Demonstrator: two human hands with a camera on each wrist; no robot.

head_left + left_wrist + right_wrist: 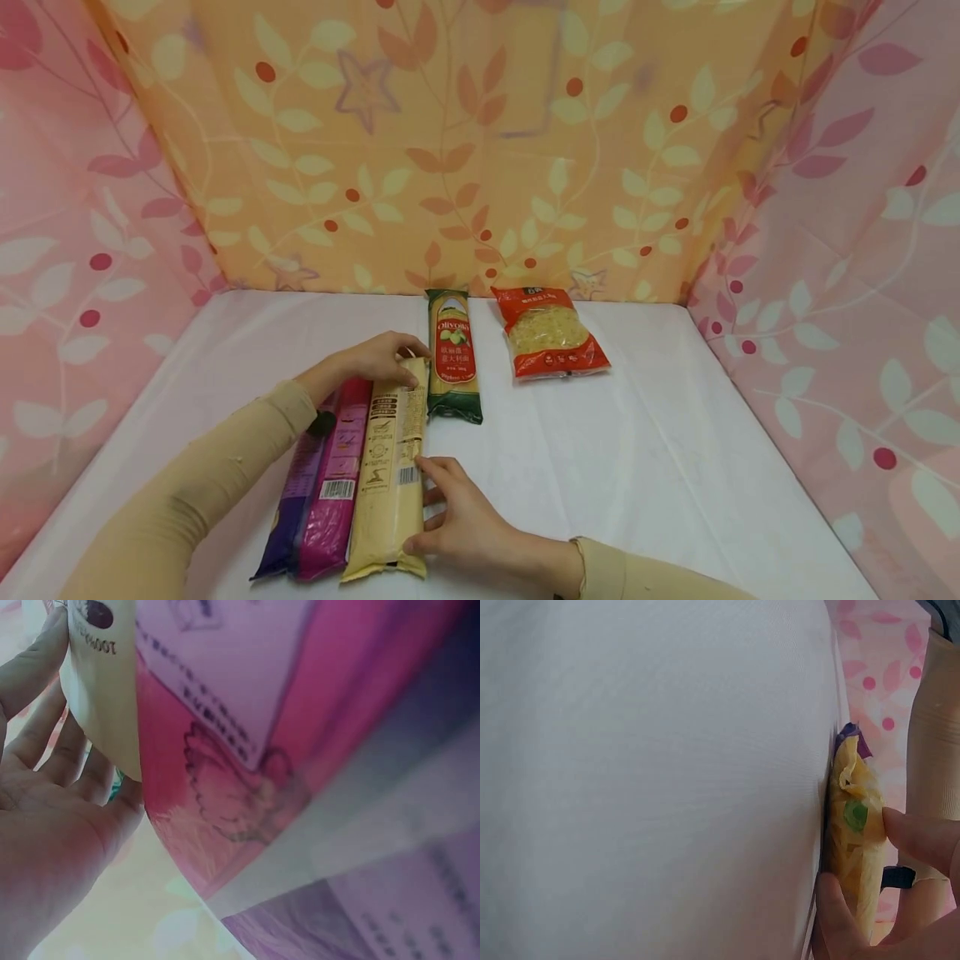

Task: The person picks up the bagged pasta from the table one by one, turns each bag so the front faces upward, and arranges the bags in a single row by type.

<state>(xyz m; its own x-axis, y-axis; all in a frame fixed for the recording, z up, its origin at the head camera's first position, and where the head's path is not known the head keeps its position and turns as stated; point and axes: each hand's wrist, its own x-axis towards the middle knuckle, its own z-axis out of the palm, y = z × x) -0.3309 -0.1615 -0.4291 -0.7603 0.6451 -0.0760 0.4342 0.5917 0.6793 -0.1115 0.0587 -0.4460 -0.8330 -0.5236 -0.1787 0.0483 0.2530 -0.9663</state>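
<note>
From where I stand, both of the person's hands are on one cream packet [390,483], which lies lengthwise between them on the white-covered surface [637,483]. The left grip [378,357] is at the packet's far end, partly closed, its thumb on the printed face and its other fingers reaching round past the end, so the packet sits between them. The right grip [468,525] is on the near part of the right-hand edge, fingers bent and spread a little, thumb lower down than the forefinger; the right wrist view shows the edge caught between thumb and finger. Just left of the cream packet, under the left grip's wrist and running towards the person, lies a magenta packet [326,517] with a barcode, and further left, close against it, a dark purple packet [288,517]. Just to the right of the left grip's fingertips, and beyond the right grip, lies a green-ended pasta packet [453,350] with a red label reading Olivoila. Further right of the left grip, well apart from both hands, is a red bag [555,333] with pale pasta showing through its clear window. Beige sleeves [247,450] cover both arms, and behind everything beyond the left grip hangs an orange leaf-patterned cloth [450,167].
</note>
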